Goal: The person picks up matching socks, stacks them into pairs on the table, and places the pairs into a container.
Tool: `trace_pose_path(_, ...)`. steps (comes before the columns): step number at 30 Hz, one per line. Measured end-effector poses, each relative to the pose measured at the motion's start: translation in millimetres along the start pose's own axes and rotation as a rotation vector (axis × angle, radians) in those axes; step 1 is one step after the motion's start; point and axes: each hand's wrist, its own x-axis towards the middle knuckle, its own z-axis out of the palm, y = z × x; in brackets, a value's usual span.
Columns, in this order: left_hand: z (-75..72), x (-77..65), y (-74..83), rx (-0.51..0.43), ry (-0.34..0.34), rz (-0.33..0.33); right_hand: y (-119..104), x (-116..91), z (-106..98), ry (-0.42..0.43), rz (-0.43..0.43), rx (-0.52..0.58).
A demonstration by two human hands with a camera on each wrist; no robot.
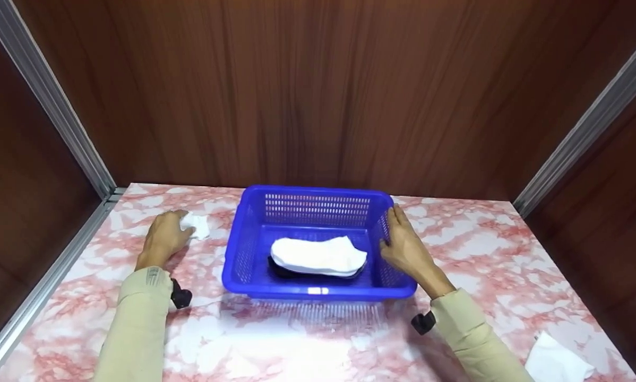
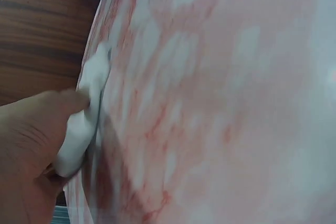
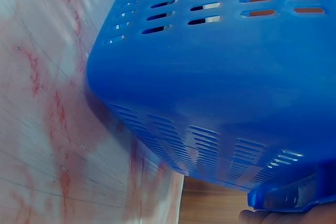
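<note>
At the left of the table, my left hand (image 1: 165,237) pinches a white sock (image 1: 198,226) between thumb and fingers. The left wrist view has this sock (image 2: 86,114) bunched close over the marbled surface, part of it behind the hand. A blue plastic basket (image 1: 318,291) with slotted walls stands in the middle. My right hand (image 1: 407,249) grips its right rim, thumb on the inner side. From the right wrist, only the fingertips (image 3: 273,217) show under the basket's rim. Inside the basket, a white sock (image 1: 318,255) lies flat on top of something black (image 1: 283,269).
A white cloth piece (image 1: 557,361) lies at the near right of the red-and-white marbled table (image 1: 201,339). Brown wood panels (image 1: 307,95) close off the back and both sides, with metal rails (image 1: 58,90) at the corners.
</note>
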Motion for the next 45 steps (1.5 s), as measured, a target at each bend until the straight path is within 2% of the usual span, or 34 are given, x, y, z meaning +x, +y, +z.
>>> trace_pose_path(4, -1.6, 0.2, 3.6, -0.055, 0.079, 0.028, -0.5, -0.4, 0.5, -0.006, 0.005, 0.004)
trace_pose_path(10, -12.2, 1.1, 15.4, -0.111, 0.096, -0.006, -0.6, -0.5, -0.1, -0.013, 0.002, 0.008)
trace_pose_path(13, -18.3, 0.7, 22.9, -0.149, 0.114, -0.003, 0.2, -0.8, -0.6, -0.010, -0.006, 0.004)
trace_pose_path(23, -34.2, -10.8, 45.5, -0.197, 0.207, 0.108, 1.5, -0.3, 0.2, -0.030, -0.008, -0.006)
trace_pose_path(29, -43.0, -30.1, 63.5, -0.236, 0.211, 0.132, 0.7, 1.1, -0.8, -0.040, 0.002, -0.001)
trace_pose_path(37, -49.3, -56.2, 87.1, -0.323, 0.258, 0.197, 0.0, 2.2, -1.2, -0.047, 0.011, 0.005)
trace_pose_path(45, -46.8, -91.4, 119.0, -0.417, 0.215, 0.257, -0.1, 1.5, -0.7, -0.005, 0.022, 0.050)
